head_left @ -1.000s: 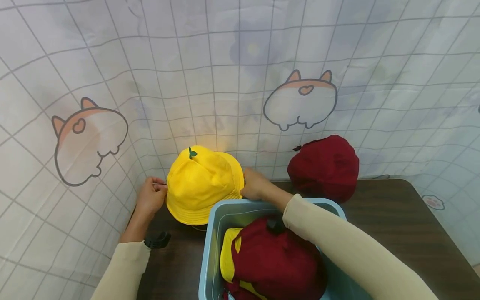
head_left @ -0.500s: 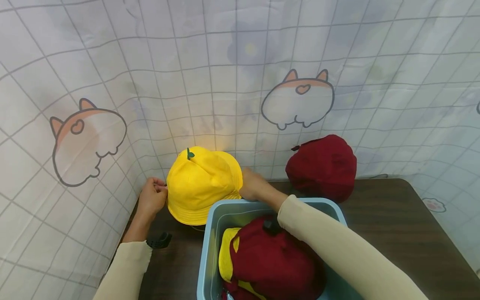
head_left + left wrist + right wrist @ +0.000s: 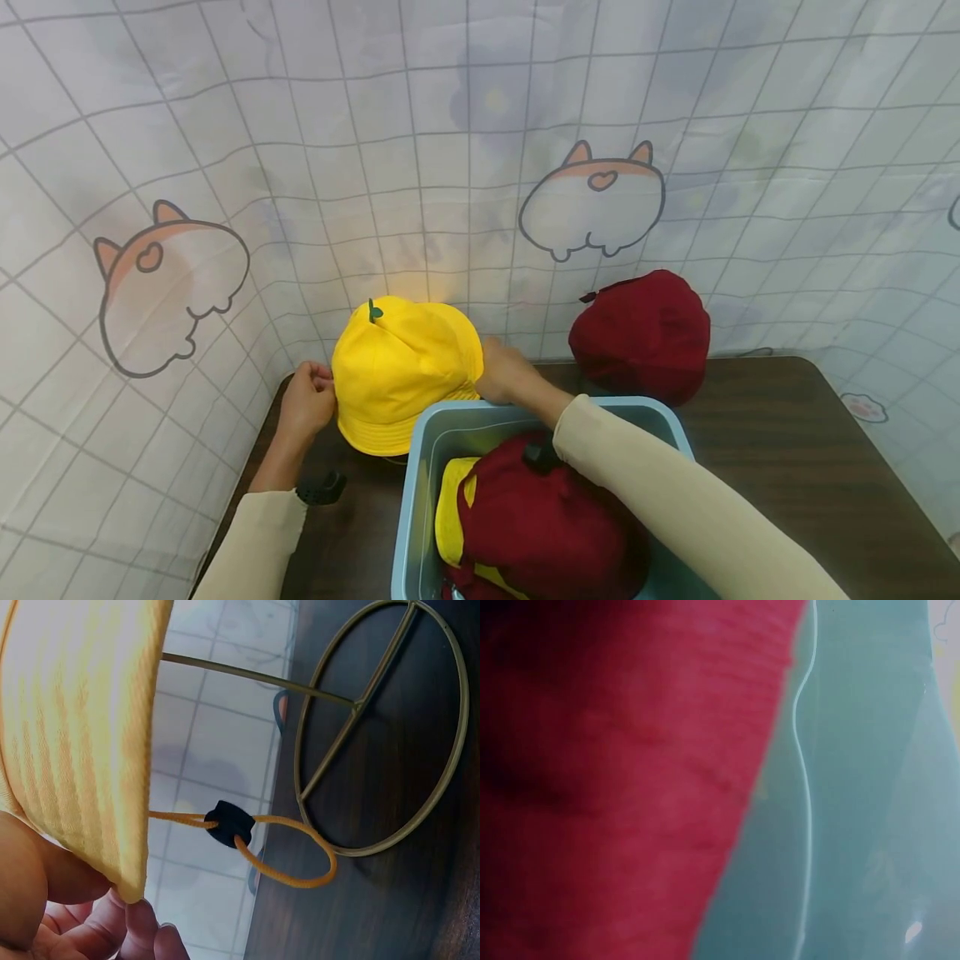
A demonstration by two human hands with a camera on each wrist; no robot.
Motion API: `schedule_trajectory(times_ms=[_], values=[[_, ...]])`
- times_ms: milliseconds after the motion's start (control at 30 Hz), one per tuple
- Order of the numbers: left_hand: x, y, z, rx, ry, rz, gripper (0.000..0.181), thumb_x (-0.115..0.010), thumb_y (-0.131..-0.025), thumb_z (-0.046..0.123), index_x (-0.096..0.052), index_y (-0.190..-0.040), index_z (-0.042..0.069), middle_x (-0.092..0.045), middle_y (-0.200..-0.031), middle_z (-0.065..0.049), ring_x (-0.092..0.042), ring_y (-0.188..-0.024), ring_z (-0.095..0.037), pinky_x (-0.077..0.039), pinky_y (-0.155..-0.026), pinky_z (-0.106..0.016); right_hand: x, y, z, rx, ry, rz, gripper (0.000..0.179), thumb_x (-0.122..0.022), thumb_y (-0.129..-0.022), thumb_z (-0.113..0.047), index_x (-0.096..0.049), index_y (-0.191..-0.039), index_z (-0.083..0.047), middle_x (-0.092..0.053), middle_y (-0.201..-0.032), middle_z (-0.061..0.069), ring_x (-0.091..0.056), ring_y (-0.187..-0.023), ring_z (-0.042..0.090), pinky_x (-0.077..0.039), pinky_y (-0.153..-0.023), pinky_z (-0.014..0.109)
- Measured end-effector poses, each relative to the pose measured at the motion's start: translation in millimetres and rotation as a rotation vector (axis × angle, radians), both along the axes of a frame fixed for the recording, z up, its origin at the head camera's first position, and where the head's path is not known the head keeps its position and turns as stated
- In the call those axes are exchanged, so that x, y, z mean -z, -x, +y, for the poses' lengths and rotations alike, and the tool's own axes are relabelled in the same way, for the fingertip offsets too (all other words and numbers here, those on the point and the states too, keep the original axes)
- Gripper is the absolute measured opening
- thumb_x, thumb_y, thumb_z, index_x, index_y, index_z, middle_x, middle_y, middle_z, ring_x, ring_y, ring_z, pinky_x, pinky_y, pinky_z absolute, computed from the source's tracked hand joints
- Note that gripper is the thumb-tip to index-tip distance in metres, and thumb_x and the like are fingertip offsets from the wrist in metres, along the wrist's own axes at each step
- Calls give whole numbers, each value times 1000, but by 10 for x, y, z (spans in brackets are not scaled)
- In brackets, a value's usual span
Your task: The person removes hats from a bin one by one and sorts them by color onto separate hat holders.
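A yellow bucket hat (image 3: 405,367) with a small green sprout on its crown sits on a brass-coloured wire stand (image 3: 352,709). At the hat's left side, my left hand (image 3: 307,402) pinches the brim edge between thumb and fingers, as the left wrist view shows close up. An orange cord loop (image 3: 296,881) with a black toggle (image 3: 230,823) hangs from the hat. My right hand (image 3: 508,372) holds the brim on the opposite side, its fingertips partly hidden. The right wrist view catches only a blurred dark red hat (image 3: 630,787) and the bin wall.
A light blue bin (image 3: 408,500) stands in front of the yellow hat, holding dark red hats (image 3: 540,525) and something yellow (image 3: 450,517). Behind it to the right sits another dark red hat (image 3: 645,337). A printed curtain (image 3: 420,167) backs the dark wooden table (image 3: 810,442).
The head view has shifted slightly, so everything sits a little further left. Both hands stay at the yellow hat's brim, with barely any movement.
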State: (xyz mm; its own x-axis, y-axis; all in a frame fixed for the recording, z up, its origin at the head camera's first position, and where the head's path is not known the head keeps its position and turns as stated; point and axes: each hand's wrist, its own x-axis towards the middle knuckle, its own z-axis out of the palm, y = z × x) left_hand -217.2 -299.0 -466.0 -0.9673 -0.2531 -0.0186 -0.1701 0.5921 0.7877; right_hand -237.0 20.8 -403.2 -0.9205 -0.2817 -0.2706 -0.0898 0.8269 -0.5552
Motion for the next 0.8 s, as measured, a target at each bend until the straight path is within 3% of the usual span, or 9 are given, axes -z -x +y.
schedule_trajectory(times_ms=[233,467,567,700,733,800], values=[[-7,-9,6,-8,36,-5,22,-54,-96,10,-50,-115,-1,-63,-96,-16,-57,-78,-25,-48,-62,-29,-12,-10,2,-6,6,-9,43,-66,-89,-10,-47,-128,-3,-58,-103,10,-57,-92,27,-51,-82,37],[-97,-60,-37,-27,20,-35,35,-47,-105,21,-49,-132,-1,-61,-112,-19,-60,-86,-27,-50,-67,-30,-49,11,25,-43,69,-35,32,-64,-87,-6,-52,-116,-3,-56,-95,9,-55,-85,26,-47,-75,34],[-193,-132,-37,6,1,-39,43,-41,-109,25,-44,-142,-1,-57,-127,-24,-61,-100,-34,-54,-77,-39,-86,20,58,-70,72,-52,39,-64,-91,-10,-52,-127,-3,-63,-111,11,-56,-93,25,-49,-84,36],[-370,-262,26,26,47,37,47,-39,-109,26,-42,-146,-3,-50,-141,-30,-55,-120,-44,-49,-97,-56,-163,24,108,-68,10,-55,56,-62,-99,-23,-40,-147,-3,-60,-138,16,-58,-109,27,-49,-100,43],[-418,-301,56,22,58,70,46,-40,-108,24,-43,-145,-3,-50,-141,-31,-55,-121,-45,-48,-98,-58,-194,18,118,-67,0,-53,60,-61,-101,-26,-36,-150,-3,-59,-140,18,-59,-110,28,-50,-101,45],[-516,-394,132,12,81,140,44,-42,-107,20,-47,-142,-5,-51,-137,-31,-56,-118,-44,-47,-98,-59,-249,3,135,-78,7,-31,61,-60,-102,-28,-33,-152,-3,-64,-129,16,-63,-101,27,-53,-92,42]])
